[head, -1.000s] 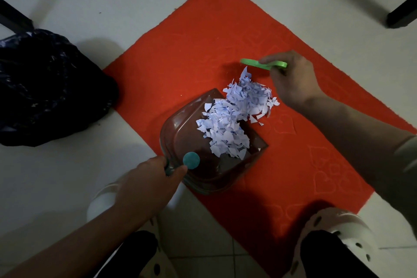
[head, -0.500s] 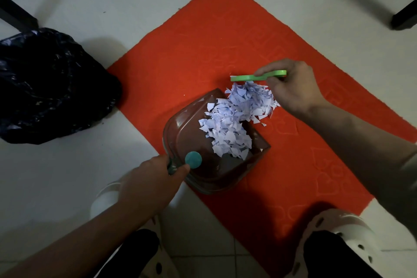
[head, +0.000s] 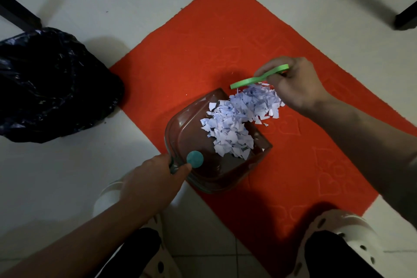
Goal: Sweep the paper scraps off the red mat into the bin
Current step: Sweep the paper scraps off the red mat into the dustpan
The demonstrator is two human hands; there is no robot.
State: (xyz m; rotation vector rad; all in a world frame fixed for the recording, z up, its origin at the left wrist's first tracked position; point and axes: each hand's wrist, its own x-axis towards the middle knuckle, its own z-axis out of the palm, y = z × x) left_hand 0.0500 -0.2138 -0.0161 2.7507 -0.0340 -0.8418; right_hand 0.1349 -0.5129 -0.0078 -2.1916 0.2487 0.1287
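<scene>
A red mat point(head: 225, 40) lies cornerwise on the tiled floor. On its near left edge sits a clear dustpan point(head: 180, 128) with a teal cap on its handle. My left hand point(head: 153, 178) grips that handle. A heap of white paper scraps point(head: 237, 119) lies partly inside the pan and partly over its open lip onto the mat. My right hand point(head: 295, 83) holds a green brush point(head: 255, 79) just behind the far end of the heap. The bin point(head: 49, 83), lined with a black bag, stands left of the mat.
Dark furniture legs stand at the far left point(head: 18, 16) and far right point(head: 406, 18). My two feet in white clogs point(head: 338, 228) are at the bottom, the right one on the mat's near corner. White floor tiles surround the mat.
My right hand drew the green brush nearer, pushing the far end of the heap toward the dustpan. My left hand and the dustpan kept their place.
</scene>
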